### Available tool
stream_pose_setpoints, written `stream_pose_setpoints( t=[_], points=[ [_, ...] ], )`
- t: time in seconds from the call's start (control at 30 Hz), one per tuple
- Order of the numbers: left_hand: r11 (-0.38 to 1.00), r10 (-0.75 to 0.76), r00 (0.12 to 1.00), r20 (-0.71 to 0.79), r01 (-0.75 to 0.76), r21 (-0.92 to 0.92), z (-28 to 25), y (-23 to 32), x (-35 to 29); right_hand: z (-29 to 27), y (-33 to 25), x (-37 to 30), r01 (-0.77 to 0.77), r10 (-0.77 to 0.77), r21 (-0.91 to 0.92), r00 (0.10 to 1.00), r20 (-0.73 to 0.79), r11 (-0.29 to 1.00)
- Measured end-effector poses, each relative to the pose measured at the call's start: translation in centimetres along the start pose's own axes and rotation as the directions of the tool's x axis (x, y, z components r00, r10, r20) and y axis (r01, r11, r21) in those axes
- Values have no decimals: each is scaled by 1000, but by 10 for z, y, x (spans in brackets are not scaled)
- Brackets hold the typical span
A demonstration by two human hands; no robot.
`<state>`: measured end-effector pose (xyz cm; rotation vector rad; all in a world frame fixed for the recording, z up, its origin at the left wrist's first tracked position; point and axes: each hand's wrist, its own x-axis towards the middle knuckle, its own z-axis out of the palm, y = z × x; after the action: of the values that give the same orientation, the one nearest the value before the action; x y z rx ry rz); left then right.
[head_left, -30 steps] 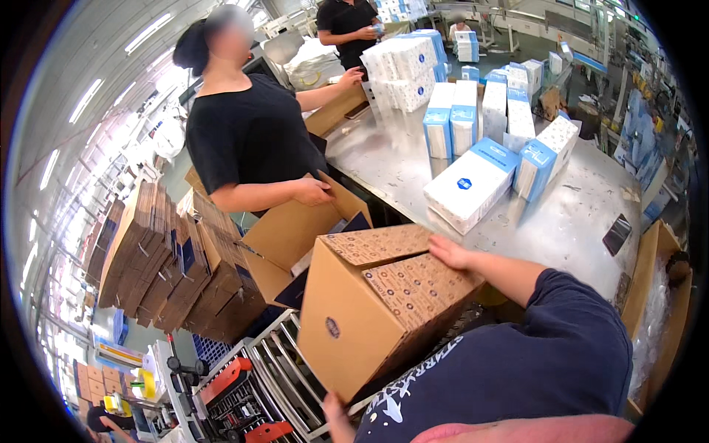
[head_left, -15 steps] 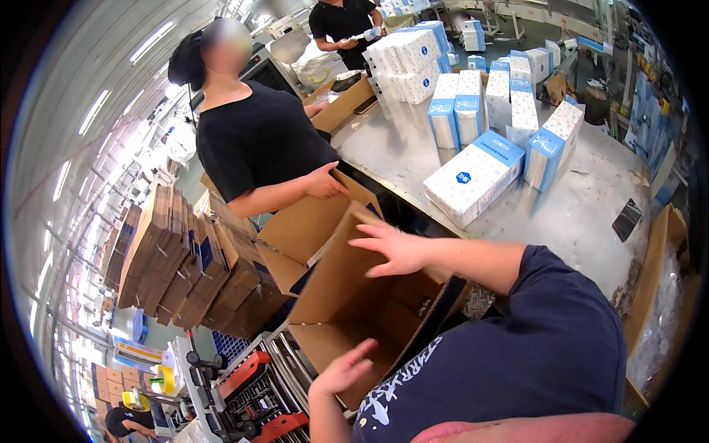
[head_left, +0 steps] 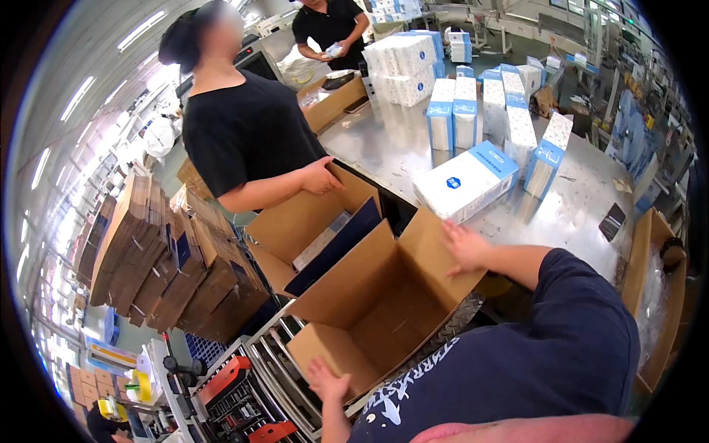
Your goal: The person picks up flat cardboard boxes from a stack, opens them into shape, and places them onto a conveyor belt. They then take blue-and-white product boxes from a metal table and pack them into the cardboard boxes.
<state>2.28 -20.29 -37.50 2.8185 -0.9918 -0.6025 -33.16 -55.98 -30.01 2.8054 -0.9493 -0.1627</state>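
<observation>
An open brown cardboard box stands upright in front of me on a roller conveyor, its flaps spread outward and its inside empty. My right hand lies flat on the far right flap, fingers spread, close to the metal table's edge. My left hand rests against the near flap at the box's lower corner, fingers apart. A large white and blue carton lies on the table just beyond my right hand.
A person in a black shirt stands opposite, one hand on a second open box. Several white and blue packs stand on the steel table. Stacks of flat cartons lean at left. Another person works at the back.
The box, closed and tilted a second ago, now stands with its flaps open. My right hand has moved onto the far flap and my left hand to the near flap.
</observation>
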Motion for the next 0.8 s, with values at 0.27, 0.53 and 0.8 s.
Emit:
stream_pose_setpoints(
  t=[0.27, 0.53, 0.8],
  points=[
    [953, -254, 967, -27, 246, -179, 27, -67, 33, 51, -62, 8, -144, -89, 476, 897, 433, 868],
    [978, 74, 966, 246, -23, -205, 55, -8, 15, -36, 120, 114, -124, 214, 306, 936, -280, 944],
    [929, 106, 596, 796, -345, 135, 61, -28, -15, -19, 153, 81, 47, -73, 378, 996, 53, 925]
  ],
)
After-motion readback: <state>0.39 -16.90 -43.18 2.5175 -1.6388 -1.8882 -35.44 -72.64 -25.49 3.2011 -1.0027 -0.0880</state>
